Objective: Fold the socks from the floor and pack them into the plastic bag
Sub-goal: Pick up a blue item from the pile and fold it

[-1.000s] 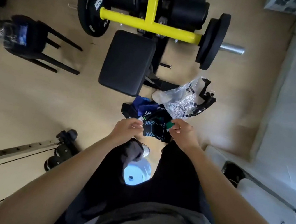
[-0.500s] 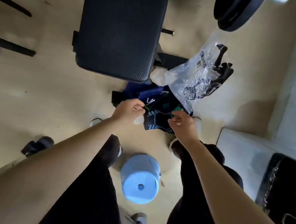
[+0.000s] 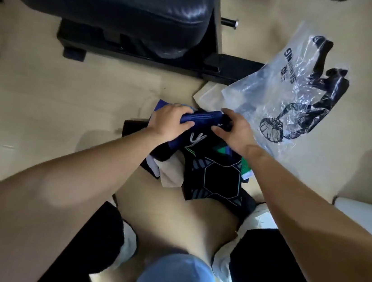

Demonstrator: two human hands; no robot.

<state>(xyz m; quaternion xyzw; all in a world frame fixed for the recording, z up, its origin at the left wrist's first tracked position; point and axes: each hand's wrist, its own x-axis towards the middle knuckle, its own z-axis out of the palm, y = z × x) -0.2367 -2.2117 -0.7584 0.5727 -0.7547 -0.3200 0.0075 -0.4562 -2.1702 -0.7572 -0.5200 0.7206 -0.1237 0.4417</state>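
— Sock?
— Blue sock (image 3: 203, 119), bunched into a short roll, held just over the pile of socks (image 3: 220, 180) on the floor (image 3: 55, 104), ahead of the person's knees.
— Grip?
— Left hand (image 3: 167, 124) wrapped round the roll's left end, thumb on the near side. Right hand (image 3: 237, 130) clasps the right end, fingers curled over the top.
— Pile?
— Black sock with a hexagon pattern uppermost, a beige one beside it, green showing at the right edge.
— Bag?
— Plastic bag (image 3: 288, 92), clear with black print, lying flat on the floor just right of the hands. Whether it touches the pile, cannot tell.
— Around?
— Black padded bench (image 3: 104, 0) beyond the hands. Pale blue stool (image 3: 176, 279) between the feet.
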